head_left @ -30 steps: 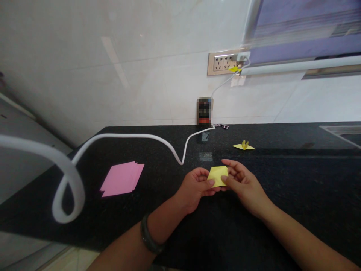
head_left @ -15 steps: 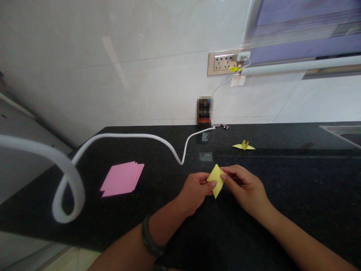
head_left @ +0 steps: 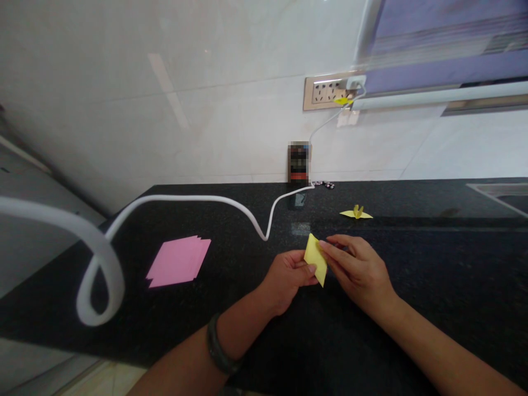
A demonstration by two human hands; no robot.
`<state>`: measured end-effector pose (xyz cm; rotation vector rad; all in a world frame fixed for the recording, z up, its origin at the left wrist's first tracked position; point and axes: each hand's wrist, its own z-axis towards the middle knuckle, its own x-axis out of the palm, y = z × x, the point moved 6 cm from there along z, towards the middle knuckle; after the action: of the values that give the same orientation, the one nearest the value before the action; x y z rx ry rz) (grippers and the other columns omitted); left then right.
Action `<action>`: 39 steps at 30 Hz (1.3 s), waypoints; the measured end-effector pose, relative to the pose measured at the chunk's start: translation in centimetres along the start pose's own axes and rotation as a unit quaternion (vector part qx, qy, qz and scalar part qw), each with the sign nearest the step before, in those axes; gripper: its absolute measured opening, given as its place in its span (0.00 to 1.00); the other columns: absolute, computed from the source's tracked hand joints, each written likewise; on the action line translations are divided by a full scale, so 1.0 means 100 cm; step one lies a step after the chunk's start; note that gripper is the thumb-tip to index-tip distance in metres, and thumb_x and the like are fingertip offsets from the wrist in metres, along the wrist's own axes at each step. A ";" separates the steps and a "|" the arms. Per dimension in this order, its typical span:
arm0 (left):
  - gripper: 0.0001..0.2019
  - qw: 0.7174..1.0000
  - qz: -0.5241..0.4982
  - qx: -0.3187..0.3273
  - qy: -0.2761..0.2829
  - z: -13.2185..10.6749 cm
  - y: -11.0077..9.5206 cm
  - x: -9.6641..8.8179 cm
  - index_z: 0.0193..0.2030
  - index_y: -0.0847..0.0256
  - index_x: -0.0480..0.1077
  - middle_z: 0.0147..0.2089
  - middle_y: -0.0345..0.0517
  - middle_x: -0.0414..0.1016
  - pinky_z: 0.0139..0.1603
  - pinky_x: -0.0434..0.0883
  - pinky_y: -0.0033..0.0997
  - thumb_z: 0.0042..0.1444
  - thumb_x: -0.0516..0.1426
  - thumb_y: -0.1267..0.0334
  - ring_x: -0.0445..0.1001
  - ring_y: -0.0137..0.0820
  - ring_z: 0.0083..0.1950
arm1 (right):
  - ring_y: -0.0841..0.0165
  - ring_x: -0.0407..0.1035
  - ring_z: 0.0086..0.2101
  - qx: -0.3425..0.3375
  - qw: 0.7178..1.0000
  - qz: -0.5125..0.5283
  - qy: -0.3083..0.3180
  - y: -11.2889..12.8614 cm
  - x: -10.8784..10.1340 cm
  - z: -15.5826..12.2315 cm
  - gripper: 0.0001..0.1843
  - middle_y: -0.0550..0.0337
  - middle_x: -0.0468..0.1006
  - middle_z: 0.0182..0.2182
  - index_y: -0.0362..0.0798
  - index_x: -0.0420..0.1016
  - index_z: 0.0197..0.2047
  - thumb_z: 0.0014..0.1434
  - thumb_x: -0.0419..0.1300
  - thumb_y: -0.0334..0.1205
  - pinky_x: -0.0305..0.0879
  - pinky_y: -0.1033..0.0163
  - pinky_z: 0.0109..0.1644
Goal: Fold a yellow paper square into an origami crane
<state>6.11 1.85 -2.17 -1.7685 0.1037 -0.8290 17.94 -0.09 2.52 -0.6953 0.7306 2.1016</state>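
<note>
A folded piece of yellow paper (head_left: pixel 314 258), diamond-shaped, is held up over the black countertop. My left hand (head_left: pixel 286 280) pinches its left and lower side, the thumb lying across the front face. On the other side, the fingertips of my right hand (head_left: pixel 359 269) press on the paper's upper right edge; the thumb is partly hidden behind the fingers. Beyond my hands sits a small yellow origami crane (head_left: pixel 356 213) with its wings spread. To the left lies a loose stack of pink paper sheets (head_left: pixel 179 261).
The black countertop (head_left: pixel 239 341) runs up to a tiled wall. A thick white cable (head_left: pixel 198 197) loops across the left side to a phone (head_left: pixel 299 163) leaning on the wall. A socket panel (head_left: pixel 324 93) is above, and a sink edge (head_left: pixel 495 198) lies far right.
The yellow paper has tilted, its top tip leaning left and its lower tip swinging right. My right fingers have shifted onto its upper right edge. My left hand has hardly moved.
</note>
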 end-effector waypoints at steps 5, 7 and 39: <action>0.14 1.000 0.006 0.004 0.004 0.000 -0.002 0.002 0.42 0.65 0.69 0.35 0.47 0.73 0.42 0.65 0.30 0.47 0.56 0.67 0.71 0.27 0.35 | 0.64 0.65 0.37 0.002 1.000 0.006 -0.027 0.000 0.000 0.002 0.14 0.53 0.70 0.37 0.50 0.70 0.44 0.53 0.55 0.35 0.65 0.58 0.38; 0.14 1.000 0.018 0.007 -0.001 0.001 -0.003 0.002 0.43 0.65 0.68 0.35 0.48 0.73 0.42 0.65 0.30 0.48 0.56 0.67 0.71 0.27 0.35 | 0.64 0.64 0.38 0.004 0.999 0.008 -0.034 0.000 -0.001 0.003 0.15 0.53 0.70 0.37 0.48 0.69 0.45 0.52 0.55 0.34 0.65 0.58 0.40; 0.14 0.996 0.063 0.047 -0.036 0.002 -0.010 -0.002 0.41 0.65 0.69 0.31 0.45 0.73 0.36 0.63 0.28 0.46 0.56 0.66 0.68 0.26 0.30 | 0.66 0.64 0.37 0.169 0.940 0.297 0.026 -0.012 0.009 0.004 0.04 0.56 0.66 0.35 0.49 0.69 0.31 0.53 0.54 0.37 0.65 0.62 0.34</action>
<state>5.77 2.51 -1.42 -1.6838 0.1251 -0.6679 18.33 1.25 1.80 -0.3622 1.4313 2.3948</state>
